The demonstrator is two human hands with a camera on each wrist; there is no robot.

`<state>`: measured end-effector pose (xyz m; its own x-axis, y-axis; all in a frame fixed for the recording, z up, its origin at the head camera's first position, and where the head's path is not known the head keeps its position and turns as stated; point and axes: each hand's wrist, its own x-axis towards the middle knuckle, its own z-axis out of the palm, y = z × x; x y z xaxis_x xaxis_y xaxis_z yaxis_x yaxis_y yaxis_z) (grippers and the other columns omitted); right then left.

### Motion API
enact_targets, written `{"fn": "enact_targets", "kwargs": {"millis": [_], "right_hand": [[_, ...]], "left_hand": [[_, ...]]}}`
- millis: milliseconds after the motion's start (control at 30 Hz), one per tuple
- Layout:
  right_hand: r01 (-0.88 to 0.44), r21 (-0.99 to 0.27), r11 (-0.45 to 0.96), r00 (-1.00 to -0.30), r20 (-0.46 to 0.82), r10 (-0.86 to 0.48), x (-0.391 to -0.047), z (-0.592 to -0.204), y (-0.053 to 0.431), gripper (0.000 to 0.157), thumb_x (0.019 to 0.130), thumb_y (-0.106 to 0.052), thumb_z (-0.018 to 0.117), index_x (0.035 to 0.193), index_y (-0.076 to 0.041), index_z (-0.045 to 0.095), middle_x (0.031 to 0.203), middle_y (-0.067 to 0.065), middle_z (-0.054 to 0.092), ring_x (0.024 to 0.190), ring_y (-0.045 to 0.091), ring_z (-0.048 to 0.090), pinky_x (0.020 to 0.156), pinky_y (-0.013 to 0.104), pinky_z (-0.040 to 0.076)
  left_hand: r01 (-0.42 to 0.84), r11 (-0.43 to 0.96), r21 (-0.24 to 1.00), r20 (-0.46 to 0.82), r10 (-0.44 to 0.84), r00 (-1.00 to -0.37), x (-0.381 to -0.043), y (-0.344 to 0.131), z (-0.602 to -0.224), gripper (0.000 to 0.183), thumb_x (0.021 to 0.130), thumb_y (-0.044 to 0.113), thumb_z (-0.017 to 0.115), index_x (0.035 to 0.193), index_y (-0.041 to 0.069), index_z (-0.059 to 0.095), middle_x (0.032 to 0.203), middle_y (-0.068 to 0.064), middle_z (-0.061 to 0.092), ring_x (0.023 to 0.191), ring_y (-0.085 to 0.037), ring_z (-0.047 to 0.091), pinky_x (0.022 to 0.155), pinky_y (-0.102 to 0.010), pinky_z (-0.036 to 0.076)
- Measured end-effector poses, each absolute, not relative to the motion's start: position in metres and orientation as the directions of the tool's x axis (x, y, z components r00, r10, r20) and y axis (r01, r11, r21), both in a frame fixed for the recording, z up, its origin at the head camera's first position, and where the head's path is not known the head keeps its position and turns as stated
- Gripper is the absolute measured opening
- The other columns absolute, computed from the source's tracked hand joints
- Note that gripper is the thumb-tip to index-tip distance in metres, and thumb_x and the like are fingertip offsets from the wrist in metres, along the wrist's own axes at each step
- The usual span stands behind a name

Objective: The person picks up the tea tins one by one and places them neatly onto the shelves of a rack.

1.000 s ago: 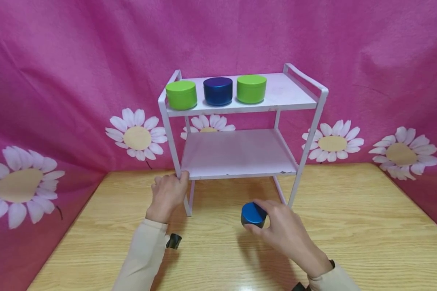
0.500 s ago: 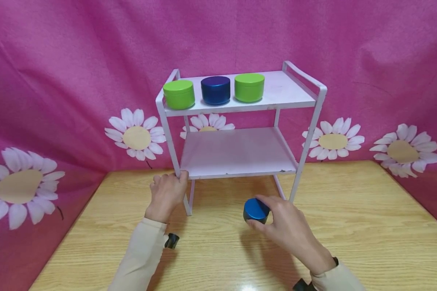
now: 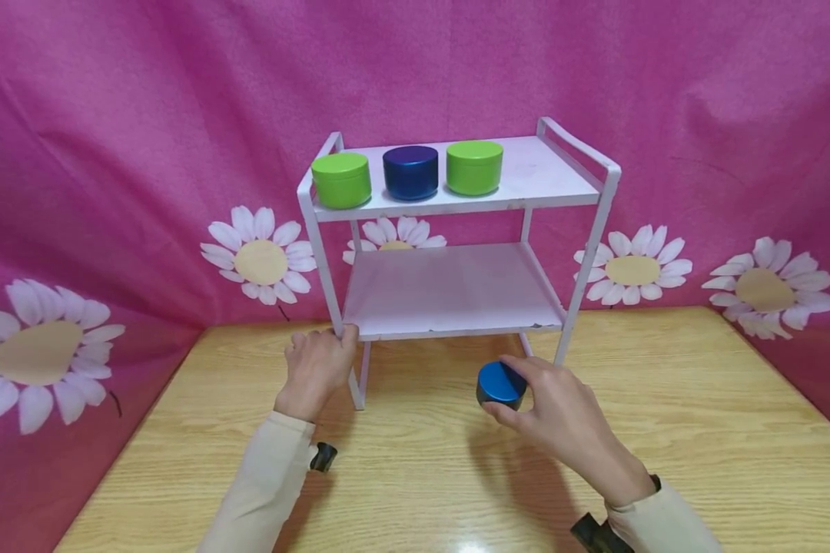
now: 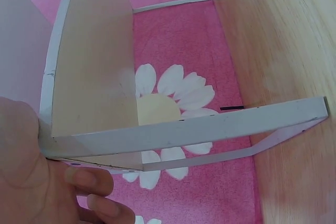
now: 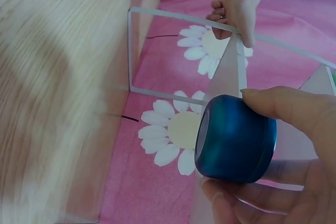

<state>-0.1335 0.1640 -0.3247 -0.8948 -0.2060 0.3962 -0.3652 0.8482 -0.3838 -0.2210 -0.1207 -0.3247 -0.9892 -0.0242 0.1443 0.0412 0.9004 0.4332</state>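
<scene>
A white two-tier shelf rack (image 3: 449, 292) stands on the wooden table. My left hand (image 3: 316, 371) grips its front left leg at the lower shelf's corner; in the left wrist view the thumb and curled fingers (image 4: 89, 179) lie on either side of the frame. My right hand (image 3: 567, 415) holds a round blue tin (image 3: 501, 382) between thumb and fingers, above the table in front of the rack. The right wrist view shows the tin (image 5: 236, 140) with its lid on. Along the top shelf sit a green tin (image 3: 342, 181), a dark blue tin (image 3: 411, 173) and another green tin (image 3: 474, 167).
A pink curtain (image 3: 443, 69) printed with white daisies hangs behind the table (image 3: 401, 491) and along its sides. The top shelf's right part (image 3: 546, 169) and the lower shelf (image 3: 449, 288) are bare. Raised side rails (image 3: 581, 146) edge the top shelf.
My right hand has carried the blue tin a little to the right and up in the head view. The left hand keeps its grip on the rack leg.
</scene>
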Motion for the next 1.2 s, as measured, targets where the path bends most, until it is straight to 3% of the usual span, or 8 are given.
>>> {"fn": "enact_targets", "kwargs": {"millis": [367, 567, 933, 1200], "right_hand": [[-0.366, -0.389, 0.846, -0.895, 0.397, -0.205, -0.135, -0.316, 0.170, 0.055, 0.072, -0.031, 0.083, 0.116, -0.004, 0.066, 0.096, 0.010, 0.069, 0.073, 0.019, 0.060, 0.061, 0.038, 0.052], [-0.380, -0.399, 0.835, -0.887, 0.414, -0.205, -0.136, -0.311, 0.175, 0.060, 0.073, -0.029, 0.083, 0.122, -0.001, 0.064, 0.106, 0.015, 0.069, 0.076, 0.022, 0.062, 0.064, 0.041, 0.054], [-0.393, -0.389, 0.833, -0.877, 0.432, -0.212, -0.136, -0.304, 0.179, 0.056, 0.073, -0.027, 0.083, 0.120, -0.005, 0.065, 0.101, 0.012, 0.069, 0.067, 0.019, 0.053, 0.056, 0.031, 0.045], [-0.384, -0.408, 0.828, -0.882, 0.428, -0.198, -0.138, -0.300, 0.183, 0.056, 0.074, -0.028, 0.083, 0.123, -0.009, 0.064, 0.108, 0.013, 0.068, 0.076, 0.022, 0.058, 0.060, 0.035, 0.050]], "left_hand": [[0.042, 0.908, 0.416, 0.156, -0.026, -0.987, -0.219, -0.121, -0.324, 0.054, 0.096, 0.037, 0.023, 0.064, 0.006, 0.054, 0.075, -0.019, 0.058, 0.085, -0.044, 0.046, 0.076, -0.052, 0.034], [0.037, 0.908, 0.417, 0.163, -0.035, -0.986, -0.220, -0.121, -0.324, 0.054, 0.095, 0.036, 0.024, 0.064, 0.005, 0.055, 0.080, -0.022, 0.061, 0.086, -0.044, 0.047, 0.077, -0.052, 0.034], [0.032, 0.905, 0.424, 0.149, -0.034, -0.988, -0.221, -0.121, -0.324, 0.055, 0.096, 0.038, 0.023, 0.064, 0.006, 0.054, 0.077, -0.019, 0.059, 0.086, -0.043, 0.045, 0.078, -0.051, 0.033], [0.040, 0.904, 0.425, 0.156, -0.030, -0.987, -0.221, -0.120, -0.324, 0.056, 0.096, 0.038, 0.023, 0.062, 0.006, 0.053, 0.073, -0.018, 0.057, 0.085, -0.045, 0.046, 0.078, -0.053, 0.034]]}}
